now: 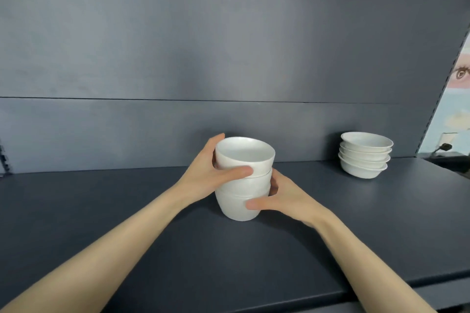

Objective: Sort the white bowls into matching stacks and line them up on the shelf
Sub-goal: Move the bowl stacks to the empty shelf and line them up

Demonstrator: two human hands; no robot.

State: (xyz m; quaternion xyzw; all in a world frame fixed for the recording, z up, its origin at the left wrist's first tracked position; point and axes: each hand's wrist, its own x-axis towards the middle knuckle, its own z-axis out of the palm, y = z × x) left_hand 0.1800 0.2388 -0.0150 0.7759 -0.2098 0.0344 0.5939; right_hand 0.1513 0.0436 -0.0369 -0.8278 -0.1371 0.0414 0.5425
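Both hands grip one stack of deep white bowls standing mid-shelf; I count three nested. Left hand wraps the top bowl, thumb across its front. Right hand clasps the lower bowls, thumb on the bottom one. A second stack of four shallow bowls stands well apart at the back right, unobstructed.

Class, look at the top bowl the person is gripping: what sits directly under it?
Under the top bowl more deep white bowls are nested, standing on the dark shelf. Fingers and nesting hide their exact number and insides.
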